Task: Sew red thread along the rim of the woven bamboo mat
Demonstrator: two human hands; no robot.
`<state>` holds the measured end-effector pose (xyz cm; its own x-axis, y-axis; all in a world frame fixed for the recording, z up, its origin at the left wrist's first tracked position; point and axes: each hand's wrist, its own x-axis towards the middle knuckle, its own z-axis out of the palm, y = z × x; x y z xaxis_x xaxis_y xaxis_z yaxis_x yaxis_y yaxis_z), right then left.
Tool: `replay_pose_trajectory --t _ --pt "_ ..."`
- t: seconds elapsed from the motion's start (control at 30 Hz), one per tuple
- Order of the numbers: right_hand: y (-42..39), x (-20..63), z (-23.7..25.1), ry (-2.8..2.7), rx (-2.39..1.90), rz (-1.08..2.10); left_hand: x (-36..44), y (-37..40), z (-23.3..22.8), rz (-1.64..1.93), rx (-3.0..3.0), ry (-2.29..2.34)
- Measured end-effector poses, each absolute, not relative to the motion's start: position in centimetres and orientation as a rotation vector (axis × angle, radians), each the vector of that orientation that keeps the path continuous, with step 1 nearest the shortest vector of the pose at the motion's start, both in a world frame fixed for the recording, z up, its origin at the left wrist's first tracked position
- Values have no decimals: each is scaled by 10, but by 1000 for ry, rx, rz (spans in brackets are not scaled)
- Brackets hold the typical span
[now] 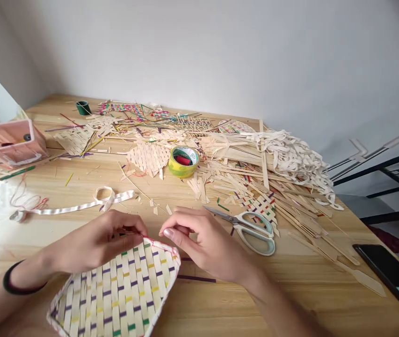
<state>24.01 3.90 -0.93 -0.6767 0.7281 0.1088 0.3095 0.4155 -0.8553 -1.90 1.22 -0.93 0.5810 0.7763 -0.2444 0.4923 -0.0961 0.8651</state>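
Note:
A woven bamboo-strip panel with purple, yellow and green strips lies low in the middle of the view. White binding tape with red thread runs along its edge. My left hand pinches the panel's upper edge between thumb and fingers. Just right of that edge, my right hand has its thumb and forefinger pressed together; whatever they hold is too small to make out. Scissors with white handles lie to the right of my right hand, blades toward it.
A roll of yellow tape stands mid-table. Farther back lie woven pieces, loose bamboo strips and a heap of white ribbon. At left are a pink box and a white ribbon length. A phone rests near the right edge.

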Motion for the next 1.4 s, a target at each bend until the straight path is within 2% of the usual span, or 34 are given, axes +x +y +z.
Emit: replay_pose_trajectory --t 0.23,0.6,1.4 --pt "40 243 -10 -2129 -887 1070 -17 5 -21 421 1433 1108" --pt "33 242 -10 -2324 -772 917 -14 6 -19 373 1458 1022" --pt "26 239 -14 -2392 -756 824 -11 5 -25 410 1428 936"
